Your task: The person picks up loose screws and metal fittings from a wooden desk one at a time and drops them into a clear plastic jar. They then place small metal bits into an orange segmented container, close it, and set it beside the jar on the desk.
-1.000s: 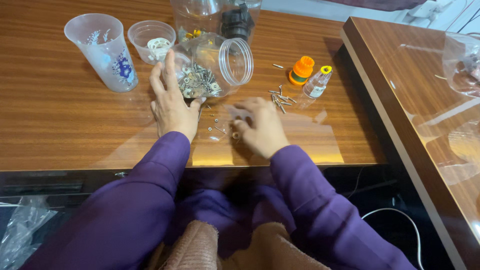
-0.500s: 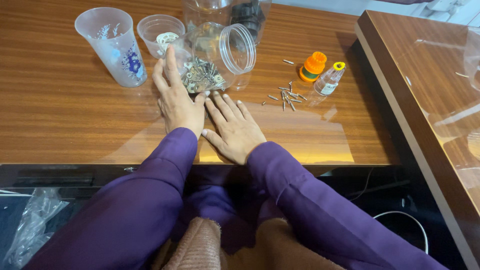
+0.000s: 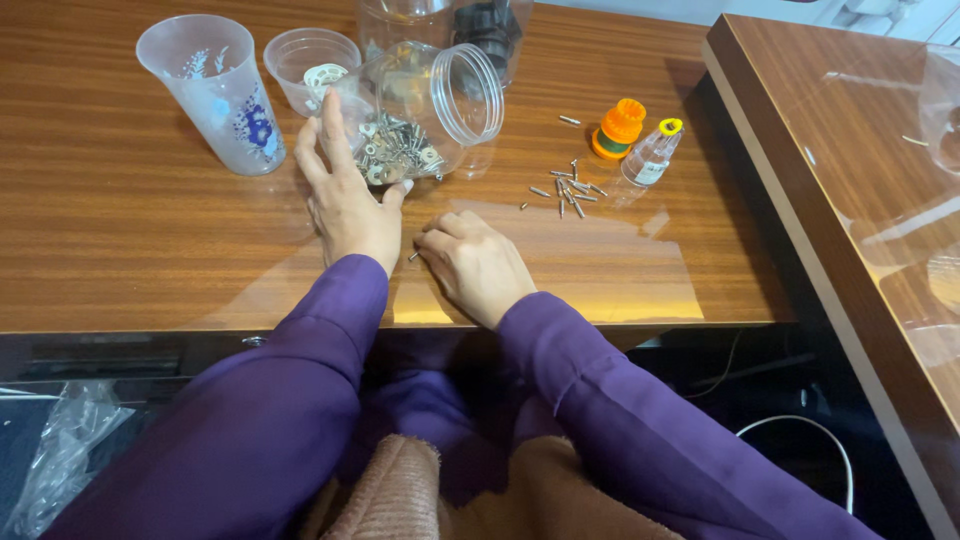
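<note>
Left hand (image 3: pixel 345 195) spread wide, flat on the wooden counter (image 3: pixel 120 240), fingertips against a clear jar (image 3: pixel 425 110) lying on its side, half full of small metal parts. Right hand (image 3: pixel 475 262) curled narrow just beside it, fingertips pinching a small screw (image 3: pixel 413 257) on the counter. More screws (image 3: pixel 570 190) scattered farther right, near an orange cap (image 3: pixel 620 127).

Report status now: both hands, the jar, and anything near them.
Left hand flat against tipped clear jar. Right hand curled on table, pinching small screw. Loose screws lie to the right, apart.
</note>
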